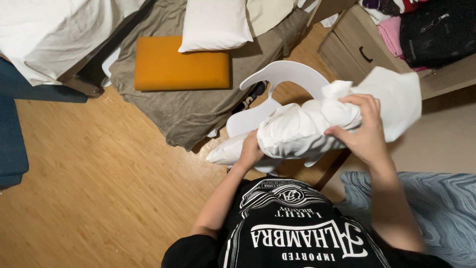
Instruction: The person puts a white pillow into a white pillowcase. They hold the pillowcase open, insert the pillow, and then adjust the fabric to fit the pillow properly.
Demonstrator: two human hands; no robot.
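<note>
left hand: the left hand [250, 149] is closed on the underside of a white pillow [292, 131], fingers curled into the fabric near its lower left end.
right hand: the right hand [364, 130] grips the bunched white pillowcase [396, 99] at the pillow's right end, fingers wrapped over the gathered cloth, thumb at the front.
pillow: held in the air between both hands, in front of the person's chest, lying roughly crosswise; it rests on no surface. its left tip pokes out past the left hand, and loose pillowcase cloth fans out to the right beyond the right hand.
chair: a white plastic chair [285, 74] stands just behind and under the pillow, on the wooden floor [99, 178].
floor bedding: a grey-brown blanket [198, 106] is spread on the floor; an orange cushion [181, 63] lies on it, and a second white pillow [214, 24] touches the cushion's far edge.
right side: a wooden drawer unit [354, 47] with a dark handle is at the upper right, with clothes and a black bag [439, 30] on top.
lower right: a blue-grey patterned cover [446, 208] is beside the person's right arm.
left edge: a dark blue bed base [15, 124] under a white sheet [54, 34].
</note>
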